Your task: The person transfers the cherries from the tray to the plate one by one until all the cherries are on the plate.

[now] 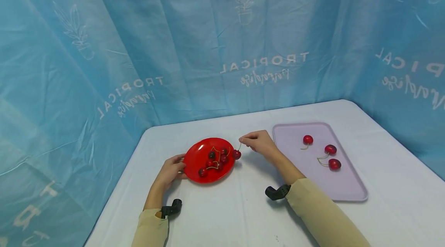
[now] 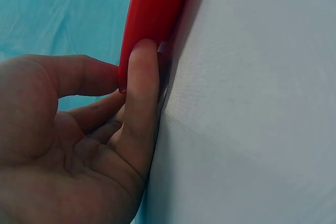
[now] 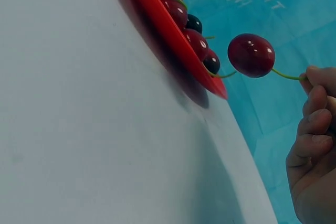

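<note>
My right hand (image 1: pixel 259 141) pinches a dark red cherry (image 1: pixel 236 154) by its green stem between thumb and fingertip. The fruit hangs at the right rim of a red plate (image 1: pixel 199 158), and the right wrist view shows that cherry (image 3: pixel 251 55) in the air beside the rim. Several cherries with stems lie together on the plate. At the plate's left edge, my left hand (image 1: pixel 171 170) grips the rim. In the left wrist view, the thumb (image 2: pixel 86 74) meets the rim of the plate (image 2: pixel 157 9) on one side and a finger (image 2: pixel 143 93) lies against its underside.
To the right lies a pale purple tray (image 1: pixel 295 177) with a raised rim, carrying three cherries, one of them this cherry (image 1: pixel 308 139). A white cloth covers the table (image 1: pixel 243 212). Blue printed curtains (image 1: pixel 194 46) hang behind and at both sides.
</note>
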`<move>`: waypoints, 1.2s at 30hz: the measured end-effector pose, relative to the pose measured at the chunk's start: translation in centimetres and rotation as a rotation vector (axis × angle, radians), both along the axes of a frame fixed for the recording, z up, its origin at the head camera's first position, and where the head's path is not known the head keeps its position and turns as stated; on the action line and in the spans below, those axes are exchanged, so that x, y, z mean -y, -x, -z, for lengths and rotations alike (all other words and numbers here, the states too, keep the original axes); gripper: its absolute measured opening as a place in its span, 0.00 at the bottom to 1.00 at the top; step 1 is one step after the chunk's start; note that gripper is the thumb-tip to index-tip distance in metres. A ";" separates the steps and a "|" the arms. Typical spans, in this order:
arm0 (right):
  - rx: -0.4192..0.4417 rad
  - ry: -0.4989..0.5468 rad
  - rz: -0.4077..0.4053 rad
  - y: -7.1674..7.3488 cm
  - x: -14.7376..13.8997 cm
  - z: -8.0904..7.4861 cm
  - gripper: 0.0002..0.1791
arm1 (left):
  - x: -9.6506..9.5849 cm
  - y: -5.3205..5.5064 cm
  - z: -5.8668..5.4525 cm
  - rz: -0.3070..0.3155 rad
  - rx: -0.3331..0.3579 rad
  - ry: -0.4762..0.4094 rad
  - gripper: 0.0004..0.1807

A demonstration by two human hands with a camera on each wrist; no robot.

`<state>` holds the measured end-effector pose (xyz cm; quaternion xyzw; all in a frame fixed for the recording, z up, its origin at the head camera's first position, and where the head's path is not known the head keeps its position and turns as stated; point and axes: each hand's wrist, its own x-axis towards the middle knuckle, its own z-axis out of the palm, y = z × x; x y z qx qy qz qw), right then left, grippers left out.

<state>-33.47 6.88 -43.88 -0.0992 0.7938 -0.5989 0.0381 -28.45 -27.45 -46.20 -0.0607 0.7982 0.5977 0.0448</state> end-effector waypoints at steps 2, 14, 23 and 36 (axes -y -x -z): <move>-0.006 0.000 0.000 -0.1 0.4 -0.1 0.14 | 0.0 -0.1 -0.1 0.002 0.003 0.003 0.24; -0.031 -0.001 -0.014 -0.4 2.4 0.1 0.10 | 0.1 0.1 -0.2 -0.004 0.024 0.010 0.25; 0.008 -0.003 -0.029 -0.7 3.4 0.9 0.10 | 0.1 0.0 -0.1 0.000 0.014 -0.001 0.25; 0.054 -0.031 -0.052 -1.3 3.8 1.0 0.10 | 0.1 0.1 0.0 -0.002 0.016 -0.001 0.24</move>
